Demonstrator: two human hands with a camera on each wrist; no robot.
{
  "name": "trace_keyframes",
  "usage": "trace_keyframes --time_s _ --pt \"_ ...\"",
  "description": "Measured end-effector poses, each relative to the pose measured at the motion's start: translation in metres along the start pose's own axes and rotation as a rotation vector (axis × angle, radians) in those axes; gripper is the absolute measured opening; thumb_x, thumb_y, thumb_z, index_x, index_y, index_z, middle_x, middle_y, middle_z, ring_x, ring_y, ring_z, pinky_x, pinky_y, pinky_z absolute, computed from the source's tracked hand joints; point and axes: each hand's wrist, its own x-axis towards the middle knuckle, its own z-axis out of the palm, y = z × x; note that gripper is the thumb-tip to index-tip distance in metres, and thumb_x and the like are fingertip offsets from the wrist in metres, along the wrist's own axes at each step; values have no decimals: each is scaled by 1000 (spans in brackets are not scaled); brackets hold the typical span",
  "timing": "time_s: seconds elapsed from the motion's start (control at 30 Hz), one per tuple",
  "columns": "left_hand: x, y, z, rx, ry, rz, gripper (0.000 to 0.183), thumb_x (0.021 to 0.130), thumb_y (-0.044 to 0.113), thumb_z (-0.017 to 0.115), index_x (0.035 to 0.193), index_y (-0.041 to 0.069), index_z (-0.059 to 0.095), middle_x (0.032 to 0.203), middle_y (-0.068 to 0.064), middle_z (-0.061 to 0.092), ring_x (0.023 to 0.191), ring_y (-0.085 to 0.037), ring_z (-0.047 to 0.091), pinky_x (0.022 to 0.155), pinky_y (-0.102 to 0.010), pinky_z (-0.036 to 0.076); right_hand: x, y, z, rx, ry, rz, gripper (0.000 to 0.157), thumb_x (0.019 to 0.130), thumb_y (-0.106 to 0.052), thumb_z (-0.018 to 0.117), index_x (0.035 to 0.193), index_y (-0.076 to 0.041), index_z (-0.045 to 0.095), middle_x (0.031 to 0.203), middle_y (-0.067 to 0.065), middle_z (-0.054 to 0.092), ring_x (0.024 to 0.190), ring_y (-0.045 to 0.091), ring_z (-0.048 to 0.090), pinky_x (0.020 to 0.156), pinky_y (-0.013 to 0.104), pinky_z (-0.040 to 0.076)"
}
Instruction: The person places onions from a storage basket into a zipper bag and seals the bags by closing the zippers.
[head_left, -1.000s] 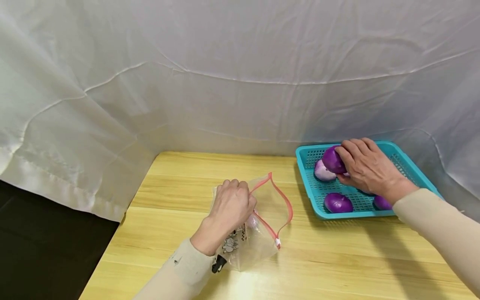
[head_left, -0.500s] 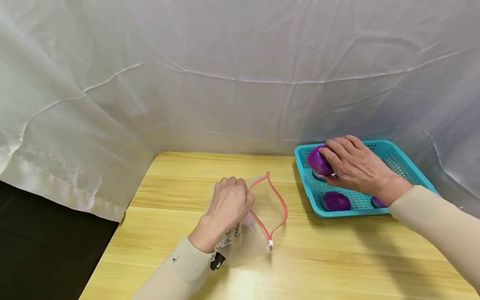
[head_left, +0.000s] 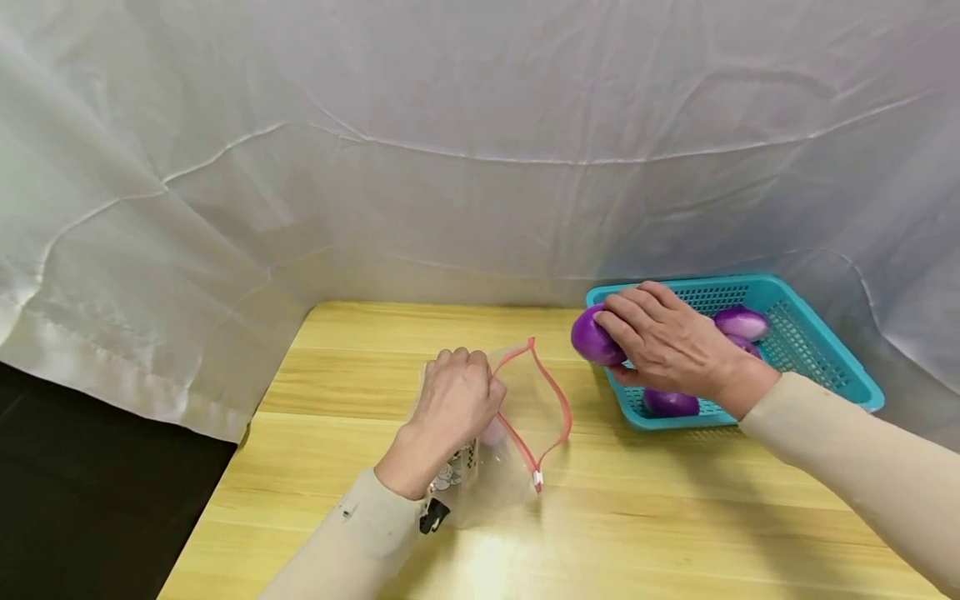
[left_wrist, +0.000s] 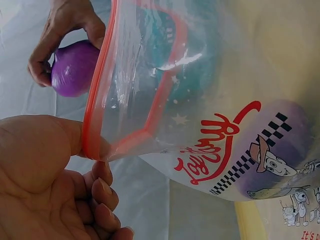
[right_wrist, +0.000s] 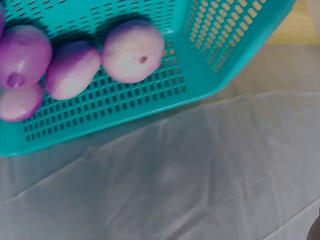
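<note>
My left hand [head_left: 456, 402] pinches the red-edged rim of a clear zip bag [head_left: 517, 475], whose mouth gapes to the right. In the left wrist view, thumb and fingers meet on the bag's red zip strip [left_wrist: 95, 110], and a purple onion [left_wrist: 287, 135] shows through the printed plastic. My right hand [head_left: 663, 346] grips another purple onion [head_left: 596, 335] above the left rim of a turquoise basket [head_left: 832, 358]. Several onions [right_wrist: 134, 51] lie in that basket; the right hand and forearm cover part of them in the head view.
The light wooden table [head_left: 360, 358] carries both bag and basket. A pale grey cloth [head_left: 465, 208] hangs behind and around it. At the left, beyond the table's edge, lies a dark area [head_left: 90, 492]. A white slider [head_left: 537, 479] sits at the strip's near end.
My right hand has carried the onion leftward, from over the basket's inside to its left rim. The bag's mouth has shifted slightly left, while the left hand keeps its hold.
</note>
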Motion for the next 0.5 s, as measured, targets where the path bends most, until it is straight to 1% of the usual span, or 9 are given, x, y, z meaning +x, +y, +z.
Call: trace_keyframes --time_s 0.17,0.27,0.33,0.4,0.5 --pt "1 0 -1 0 4 -6 19 85 21 53 67 17 48 66 0 46 65 -21 42 63 -31 33 10 -13 8 28 -12 -18 70 75 -46 62 127 0 51 121 22 55 111 41 52 100 54 39" --pt "1 2 -2 13 18 -1 19 85 21 52 67 17 47 66 0 46 65 -21 41 63 -31 32 14 -23 13 43 -30 -38 69 73 -43 64 127 -2 51 121 19 55 112 38 52 100 52 39" --pt "0 3 -1 38 44 14 19 85 20 52 67 16 46 66 0 45 65 -21 40 62 -31 31 17 -30 17 50 -55 -51 68 74 -43 64 127 -3 50 122 18 55 112 37 52 100 51 40" --pt "0 3 0 71 86 36 20 84 20 54 67 16 46 65 0 44 64 -21 40 61 -31 31 19 -37 20 54 -91 -63 69 75 -44 66 129 -3 49 123 17 55 113 35 52 101 50 40" --pt "-1 4 2 118 157 70 21 84 19 55 66 15 45 64 0 42 63 -21 39 59 -31 30 21 -46 25 50 -139 -74 76 75 -51 70 131 -5 47 125 16 55 114 33 52 103 49 40"
